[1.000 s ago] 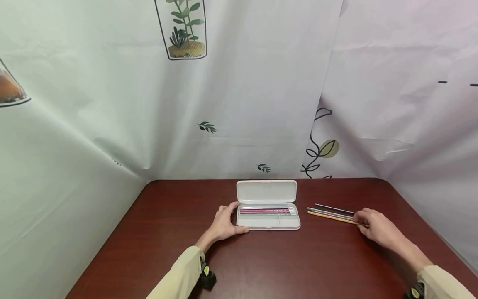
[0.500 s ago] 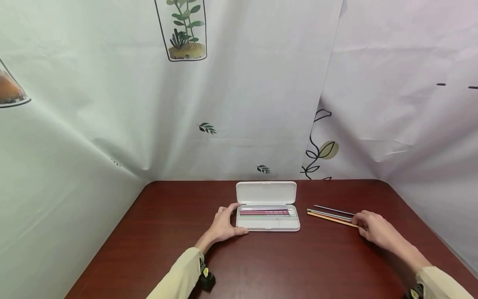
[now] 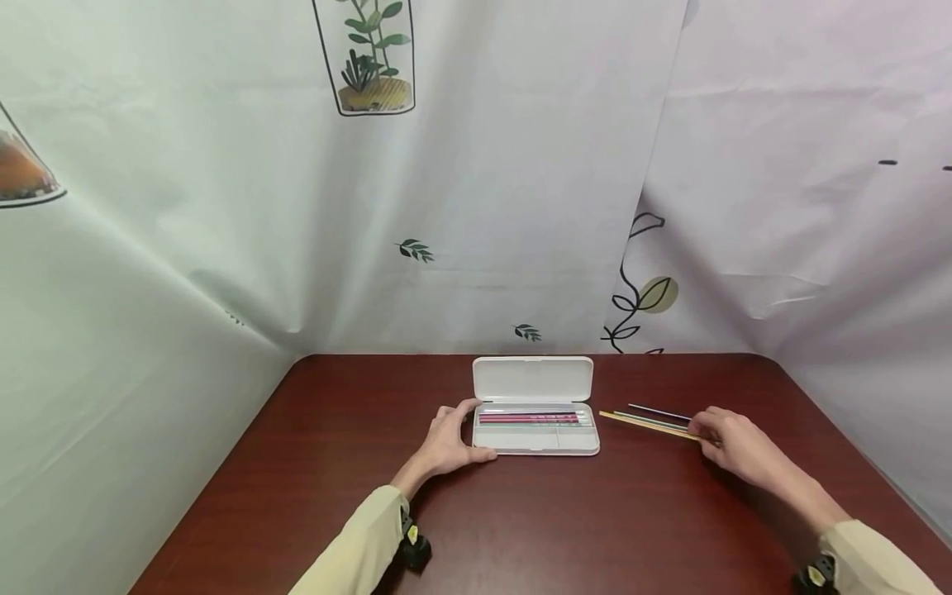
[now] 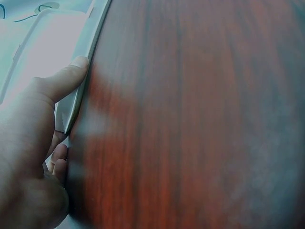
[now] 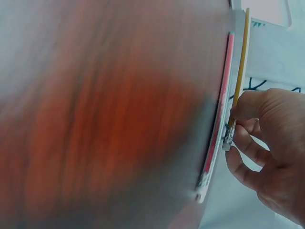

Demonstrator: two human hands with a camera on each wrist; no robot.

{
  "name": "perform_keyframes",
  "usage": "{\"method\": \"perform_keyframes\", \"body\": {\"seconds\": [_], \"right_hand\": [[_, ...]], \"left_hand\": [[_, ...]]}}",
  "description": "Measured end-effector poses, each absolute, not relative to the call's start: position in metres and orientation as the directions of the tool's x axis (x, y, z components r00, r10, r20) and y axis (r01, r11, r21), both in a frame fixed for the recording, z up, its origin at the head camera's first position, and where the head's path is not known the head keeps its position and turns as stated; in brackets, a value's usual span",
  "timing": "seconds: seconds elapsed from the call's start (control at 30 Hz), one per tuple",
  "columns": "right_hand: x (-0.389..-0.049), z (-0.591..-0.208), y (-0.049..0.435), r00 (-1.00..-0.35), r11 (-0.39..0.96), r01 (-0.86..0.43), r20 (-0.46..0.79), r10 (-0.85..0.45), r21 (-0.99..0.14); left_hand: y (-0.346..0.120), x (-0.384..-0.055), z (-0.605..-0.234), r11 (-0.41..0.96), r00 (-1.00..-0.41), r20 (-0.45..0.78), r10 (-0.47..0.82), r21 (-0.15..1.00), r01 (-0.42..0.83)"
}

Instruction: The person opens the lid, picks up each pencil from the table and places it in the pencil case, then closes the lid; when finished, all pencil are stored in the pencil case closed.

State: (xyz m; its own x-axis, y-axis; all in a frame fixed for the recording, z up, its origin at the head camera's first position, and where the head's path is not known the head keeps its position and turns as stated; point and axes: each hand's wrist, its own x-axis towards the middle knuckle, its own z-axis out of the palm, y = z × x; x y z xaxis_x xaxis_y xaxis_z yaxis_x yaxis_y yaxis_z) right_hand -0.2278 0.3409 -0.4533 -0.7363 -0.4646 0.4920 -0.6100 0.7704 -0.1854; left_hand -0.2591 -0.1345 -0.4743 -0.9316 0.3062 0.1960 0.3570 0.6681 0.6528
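A white pencil case [image 3: 518, 443] stands open on the table, its lid tipped back. Several pencils [image 3: 528, 419], some of them pink, lie in its rear compartment. My left hand [image 3: 446, 446] grips the case's left end, thumb at the front edge and index finger near the back corner. To the right of the case, my right hand [image 3: 740, 448] pinches a yellow pencil [image 5: 242, 62] near its eraser end, and the tip points toward the case. A pink pencil [image 5: 221, 100] lies below it on the table in the right wrist view.
A dark pencil [image 3: 658, 411] and a greenish one lie by the right hand, partly hidden by it. The dark red wooden table [image 3: 565, 529] meets a pale printed curtain [image 3: 521, 207] at its back and sides.
My right hand has drawn the yellow pencil left, toward the case, away from the pencils beside it. The left hand has kept its grip on the case.
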Motion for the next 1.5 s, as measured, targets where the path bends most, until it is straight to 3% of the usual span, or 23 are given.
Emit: {"method": "perform_keyframes", "body": {"seconds": [0.57,1.5], "right_hand": [[-0.241,-0.434,0.291,-0.754,0.739,-0.626,0.434,-0.493,-0.249],[-0.268,-0.432,0.221,-0.713,0.674,-0.690,0.403,-0.573,-0.263]], "left_hand": [[-0.135,-0.259,-0.474,0.680,-0.928,0.201,0.313,0.635,0.367],[-0.135,-0.260,-0.475,0.674,-0.922,0.220,0.318,0.632,0.383]]}}
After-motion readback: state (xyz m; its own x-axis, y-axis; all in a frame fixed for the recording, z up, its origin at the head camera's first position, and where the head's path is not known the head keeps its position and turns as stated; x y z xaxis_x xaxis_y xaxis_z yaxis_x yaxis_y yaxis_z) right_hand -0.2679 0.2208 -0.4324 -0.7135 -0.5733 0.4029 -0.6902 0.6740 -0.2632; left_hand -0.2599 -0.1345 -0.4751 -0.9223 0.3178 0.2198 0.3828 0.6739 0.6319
